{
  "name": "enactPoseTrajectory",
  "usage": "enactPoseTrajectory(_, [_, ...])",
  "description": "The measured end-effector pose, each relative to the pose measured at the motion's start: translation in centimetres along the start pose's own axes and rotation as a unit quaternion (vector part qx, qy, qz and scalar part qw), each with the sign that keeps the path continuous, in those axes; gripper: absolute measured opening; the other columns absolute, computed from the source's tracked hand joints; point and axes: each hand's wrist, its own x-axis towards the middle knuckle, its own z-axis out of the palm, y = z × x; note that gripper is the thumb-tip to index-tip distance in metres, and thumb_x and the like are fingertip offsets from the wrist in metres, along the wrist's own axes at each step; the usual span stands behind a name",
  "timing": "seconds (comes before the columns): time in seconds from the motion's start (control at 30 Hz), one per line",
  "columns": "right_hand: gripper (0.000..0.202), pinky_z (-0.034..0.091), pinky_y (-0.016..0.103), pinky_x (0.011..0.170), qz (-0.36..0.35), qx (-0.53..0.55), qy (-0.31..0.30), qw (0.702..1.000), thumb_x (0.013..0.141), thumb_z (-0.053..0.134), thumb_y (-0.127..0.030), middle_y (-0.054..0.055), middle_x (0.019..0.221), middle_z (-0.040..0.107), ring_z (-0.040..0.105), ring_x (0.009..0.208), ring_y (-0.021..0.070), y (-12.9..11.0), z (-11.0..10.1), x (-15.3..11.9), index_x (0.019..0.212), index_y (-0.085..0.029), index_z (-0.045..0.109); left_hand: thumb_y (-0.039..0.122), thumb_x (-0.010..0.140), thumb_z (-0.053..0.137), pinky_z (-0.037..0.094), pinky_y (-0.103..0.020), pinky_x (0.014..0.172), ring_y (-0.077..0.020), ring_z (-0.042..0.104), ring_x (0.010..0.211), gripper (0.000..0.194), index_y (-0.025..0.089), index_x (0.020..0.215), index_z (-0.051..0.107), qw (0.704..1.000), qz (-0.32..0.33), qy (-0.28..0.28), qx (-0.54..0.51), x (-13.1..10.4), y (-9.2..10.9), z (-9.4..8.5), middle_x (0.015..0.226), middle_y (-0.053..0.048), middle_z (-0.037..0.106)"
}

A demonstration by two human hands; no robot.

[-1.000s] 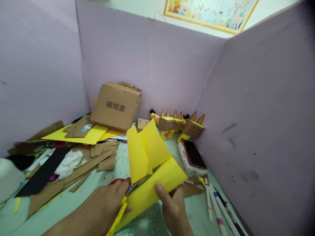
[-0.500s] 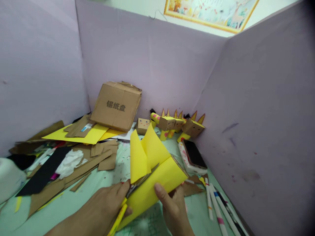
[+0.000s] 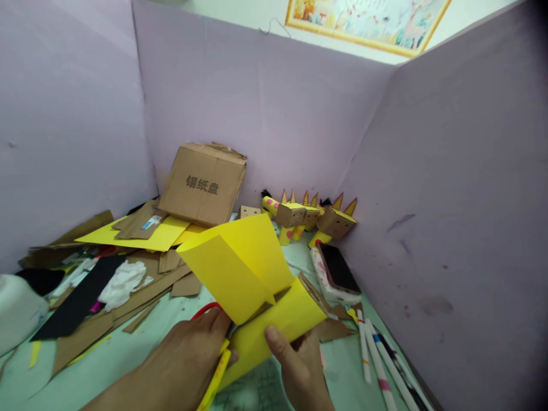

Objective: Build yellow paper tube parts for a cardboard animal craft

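My left hand (image 3: pixel 194 348) is closed round a pair of scissors (image 3: pixel 216 379) with a yellow handle and a red part showing behind the fingers. Their blades are mostly hidden by the paper. A cardboard roll wrapped in yellow paper (image 3: pixel 274 325) lies slanted between my hands, its brown edge showing at the upper right end. My right hand (image 3: pixel 297 362) grips the roll from the right, thumb on top and fingers behind. Along the roll's upper side, a loose yellow paper flap (image 3: pixel 222 271) stands up, folded over to the left.
Cardboard scraps (image 3: pixel 149 291), a black strip (image 3: pixel 79 297) and crumpled tissue (image 3: pixel 124 282) lie left. A cardboard box (image 3: pixel 201 185) leans at the back, near yellow box-headed figures (image 3: pixel 293 214). On the right are a phone (image 3: pixel 339 268) and several white markers (image 3: pixel 383 365).
The yellow flap has swung out to the left and opened wider. The blade seen along the roll is now mostly hidden, and my left hand has shifted slightly right.
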Motion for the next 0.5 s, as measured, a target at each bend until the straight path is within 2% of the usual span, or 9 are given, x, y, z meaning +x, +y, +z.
enactPoseTrajectory(0.17, [0.063,0.054,0.035,0.071,0.0,-0.02,0.013,1.0,0.066,0.073,-0.038,0.013,0.096,0.068,0.065,0.084,0.0267,0.2,-0.18,0.05,0.12,-0.014,0.05,0.026,0.084,0.038,0.048,-0.027,0.07,-0.0203,0.064,0.079,0.026,0.02,0.105,0.054,1.0,-0.013,-0.014,0.004,-0.01,0.08,0.29,0.096,-0.008,0.066])
enactPoseTrajectory(0.3, [0.061,0.054,0.035,0.07,0.003,-0.007,0.005,1.0,0.067,0.072,-0.038,0.013,0.096,0.069,0.065,0.083,0.0266,0.23,-0.12,0.11,0.119,-0.014,0.051,0.02,0.084,0.037,0.048,-0.031,0.064,-0.0229,0.064,0.077,0.026,0.019,0.105,0.053,0.998,-0.025,-0.052,0.035,0.05,0.35,0.26,0.094,-0.009,0.066])
enactPoseTrajectory(0.4, [0.058,0.054,0.033,0.067,0.013,0.001,0.003,1.0,0.066,0.072,-0.039,0.012,0.096,0.069,0.066,0.079,0.0255,0.09,0.01,0.1,0.116,-0.015,0.054,0.023,0.086,0.036,0.046,-0.028,0.059,-0.0207,0.064,0.072,0.023,0.018,0.101,0.053,0.997,-0.032,-0.064,0.041,0.12,0.38,0.17,0.09,-0.009,0.067])
enactPoseTrajectory(0.5, [0.056,0.055,0.031,0.065,0.018,0.002,0.001,1.0,0.066,0.073,-0.039,0.011,0.093,0.07,0.066,0.078,0.0248,-0.02,0.05,0.05,0.113,-0.015,0.056,0.027,0.087,0.037,0.046,-0.026,0.06,-0.0193,0.064,0.072,0.023,0.018,0.101,0.053,0.998,-0.023,-0.052,0.026,0.03,0.14,0.2,0.09,-0.008,0.067])
